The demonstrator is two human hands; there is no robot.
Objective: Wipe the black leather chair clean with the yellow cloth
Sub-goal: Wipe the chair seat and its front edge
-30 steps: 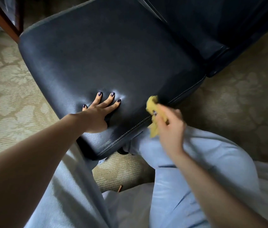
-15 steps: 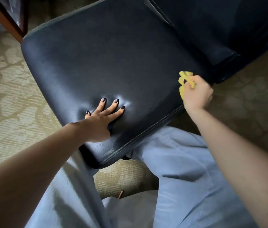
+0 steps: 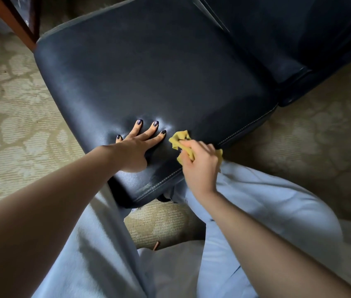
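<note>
The black leather chair (image 3: 159, 72) fills the upper middle of the view, its seat cushion tilted toward me and its backrest at the upper right. My left hand (image 3: 136, 148) lies flat on the seat near the front edge, fingers spread and pressing dents into the leather. Just to its right, my right hand (image 3: 200, 166) grips the crumpled yellow cloth (image 3: 180, 139) against the seat's front edge by the stitched seam. Part of the cloth is hidden under my fingers.
Patterned beige carpet (image 3: 15, 117) surrounds the chair. A wooden furniture leg (image 3: 17, 22) stands at the upper left beside the seat corner. My knees in light blue trousers (image 3: 256, 203) are right below the seat's front edge.
My right hand swept the cloth from the seat's front edge to its right corner and has now come back left, next to my left hand. The left hand stayed pressed in place.
</note>
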